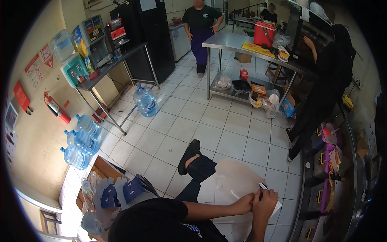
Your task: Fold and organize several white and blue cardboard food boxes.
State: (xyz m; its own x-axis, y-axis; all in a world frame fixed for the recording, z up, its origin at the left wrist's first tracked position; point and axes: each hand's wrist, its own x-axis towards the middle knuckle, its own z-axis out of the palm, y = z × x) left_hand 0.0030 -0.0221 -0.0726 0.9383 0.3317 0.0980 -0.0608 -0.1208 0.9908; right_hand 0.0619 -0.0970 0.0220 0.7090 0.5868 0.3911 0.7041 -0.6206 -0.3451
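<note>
My left hand [245, 203] and my right hand [266, 201] are together in front of me at the lower right. The right hand's fingers close around a small dark object [261, 192] with a white edge; its exact kind is unclear. Curled against the right hand, the left hand hides whatever may be in its fingers. A white piece, perhaps paper or card [275, 209], shows behind my right hand. Beyond the hands spreads a pale, thin sheet [239, 178], its outline faint, over my lap and the tiled floor.
Blue folded boxes [133, 190] are piled at my left. Water jugs [146, 101] stand on the floor. A steel table [226, 40] carries a red cooler [263, 34]. One person [201, 33] faces this way; another [329, 66] stands at a dark cabinet. Purple-edged bins [325, 193] line the right.
</note>
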